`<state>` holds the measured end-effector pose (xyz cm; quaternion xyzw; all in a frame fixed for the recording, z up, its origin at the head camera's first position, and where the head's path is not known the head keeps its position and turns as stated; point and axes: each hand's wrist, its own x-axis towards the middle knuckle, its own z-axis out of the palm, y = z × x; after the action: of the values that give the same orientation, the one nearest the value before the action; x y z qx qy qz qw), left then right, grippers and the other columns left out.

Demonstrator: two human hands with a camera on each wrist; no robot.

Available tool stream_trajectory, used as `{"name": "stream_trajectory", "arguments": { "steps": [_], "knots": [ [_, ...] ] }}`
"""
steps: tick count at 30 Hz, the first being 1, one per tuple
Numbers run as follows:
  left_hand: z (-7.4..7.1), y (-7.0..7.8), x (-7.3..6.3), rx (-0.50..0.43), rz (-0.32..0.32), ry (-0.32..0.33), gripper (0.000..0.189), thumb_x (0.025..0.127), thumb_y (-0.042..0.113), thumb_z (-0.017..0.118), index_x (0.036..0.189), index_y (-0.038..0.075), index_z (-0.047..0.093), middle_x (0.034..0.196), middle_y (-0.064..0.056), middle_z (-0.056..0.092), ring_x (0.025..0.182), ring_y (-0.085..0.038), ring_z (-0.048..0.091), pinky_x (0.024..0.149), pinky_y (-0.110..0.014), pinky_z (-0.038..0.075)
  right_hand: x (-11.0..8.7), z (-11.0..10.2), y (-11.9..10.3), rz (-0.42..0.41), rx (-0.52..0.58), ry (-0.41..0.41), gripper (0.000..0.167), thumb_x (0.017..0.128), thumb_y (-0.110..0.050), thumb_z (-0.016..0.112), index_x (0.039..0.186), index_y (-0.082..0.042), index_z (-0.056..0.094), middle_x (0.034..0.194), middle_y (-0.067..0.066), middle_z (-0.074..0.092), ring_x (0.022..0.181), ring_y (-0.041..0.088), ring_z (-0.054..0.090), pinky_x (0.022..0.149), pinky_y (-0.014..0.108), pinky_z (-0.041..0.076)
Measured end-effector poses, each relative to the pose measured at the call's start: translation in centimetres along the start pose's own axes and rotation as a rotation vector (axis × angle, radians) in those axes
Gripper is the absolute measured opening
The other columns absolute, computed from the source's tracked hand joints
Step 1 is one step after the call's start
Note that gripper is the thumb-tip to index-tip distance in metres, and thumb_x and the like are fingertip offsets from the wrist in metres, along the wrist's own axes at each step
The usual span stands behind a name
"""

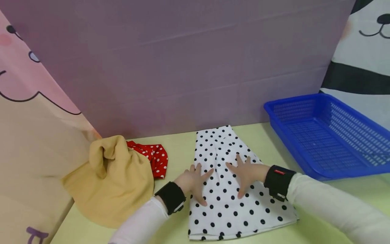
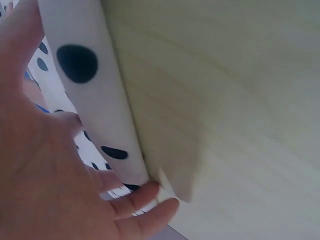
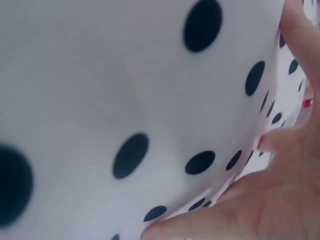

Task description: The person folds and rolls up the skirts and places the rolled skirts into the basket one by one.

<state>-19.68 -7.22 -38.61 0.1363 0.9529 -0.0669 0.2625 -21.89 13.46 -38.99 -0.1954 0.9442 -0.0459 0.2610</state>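
A white skirt [image 1: 225, 210] with black polka dots lies spread on the table, narrow at the far end and flared toward the near hem. My left hand [image 1: 192, 183] rests at its left edge with fingers spread. In the left wrist view, the fingertips [image 2: 150, 192] are right at the cloth's edge, beside bare tabletop. My right hand [image 1: 246, 173] lies on the right half of the skirt, fingers splayed. The right wrist view shows its fingers [image 3: 200, 225] touching the dotted cloth [image 3: 165, 110], which fills most of that view.
To the left, a mustard-yellow garment [image 1: 122, 189] lies in a loose heap, partly covering a red cloth [image 1: 159, 161] with white dots. A blue plastic basket [image 1: 289, 142] stands at the back right. Behind the table [image 1: 179, 152] hangs a purplish-grey backdrop [image 1: 182, 67].
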Motion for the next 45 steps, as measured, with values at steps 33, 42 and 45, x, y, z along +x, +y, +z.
{"name": "stream_trajectory", "arguments": {
  "steps": [33, 42, 45],
  "knots": [
    [1.5, 9.0, -0.9, 0.279, -0.228, 0.11, 0.121, 0.059, 0.097, 0.033, 0.142, 0.01, 0.042, 0.137, -0.004, 0.054, 0.095, -0.031, 0.065, 0.083, -0.045, 0.05, 3.4, -3.5, 1.2, -0.12, -0.228, 0.067, 0.105, 0.059, 0.005, 0.084, 0.147, -0.028, 0.034, 0.151, 0.025, 0.026, 0.123, 0.049, 0.043, 0.098, 0.06, 0.038],
    [0.9, 8.5, -0.8, 0.212, -0.196, 0.172, 0.098, 0.074, 0.088, 0.028, 0.119, 0.01, 0.065, 0.121, -0.008, 0.064, 0.087, -0.031, 0.066, 0.079, -0.045, 0.05, 0.9, -2.6, 1.8, -0.134, -0.045, 0.084, 0.078, 0.074, -0.003, 0.076, 0.142, -0.017, 0.043, 0.15, 0.023, 0.031, 0.127, 0.04, 0.044, 0.099, 0.055, 0.04],
    [0.2, 6.0, -0.5, 0.103, -0.168, 0.251, 0.067, 0.088, 0.067, 0.042, 0.107, 0.008, 0.069, 0.106, -0.011, 0.069, 0.094, -0.031, 0.066, 0.088, -0.05, 0.048, -0.9, -1.6, 0.9, -0.121, 0.026, 0.039, 0.079, 0.073, -0.025, 0.08, 0.142, -0.015, 0.043, 0.151, 0.025, 0.026, 0.129, 0.043, 0.041, 0.101, 0.062, 0.033]
  ]
}}
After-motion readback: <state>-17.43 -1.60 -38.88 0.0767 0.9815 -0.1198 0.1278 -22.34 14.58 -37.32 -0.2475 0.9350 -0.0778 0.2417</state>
